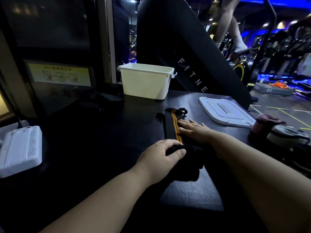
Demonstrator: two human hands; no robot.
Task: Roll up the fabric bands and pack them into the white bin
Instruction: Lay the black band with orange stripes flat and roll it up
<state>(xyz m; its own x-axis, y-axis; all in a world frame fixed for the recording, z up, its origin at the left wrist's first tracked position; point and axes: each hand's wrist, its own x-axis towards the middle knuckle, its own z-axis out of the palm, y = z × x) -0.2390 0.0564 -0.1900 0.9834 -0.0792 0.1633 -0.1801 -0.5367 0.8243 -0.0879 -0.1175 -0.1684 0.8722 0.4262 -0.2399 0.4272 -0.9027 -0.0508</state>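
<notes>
the fabric band (pixel 173 126) lies near the middle of the dark table (pixel 101 140), stretched out flat from 12 o'clock toward the person at 6 o'clock. it is black, with two thin orange stripes running along its length side by side. at its far end, small black loops stick out to either side. its near end is gathered into a thick black roll.

the left hand (pixel 161 153) grips that rolled near end. its fingers are curled over the top of the roll and the thumb (pixel 177 153) is pressed against its near side. the right hand (pixel 191 127) rests flat on the band's middle stretch from the 3 o'clock side. its fingers are straight, lightly spread and pointing toward 10 o'clock, with the tips on the orange stripes.

more black cloth lies just at 5 o'clock from the left hand. whether it belongs to the same band i cannot tell.

the white bin (pixel 144 81) stands upright and open at 11 o'clock from the band, at the table's far edge and well apart from both hands. its white lid (pixel 223 113) lies flat at 2 o'clock. at 3 o'clock, by the table's right edge, sit two rolled bands, a dark pink roll (pixel 267 123) and a pale grey roll (pixel 286 137), just beside each other. a flat white case (pixel 20 148) lies at 9 o'clock.
</notes>
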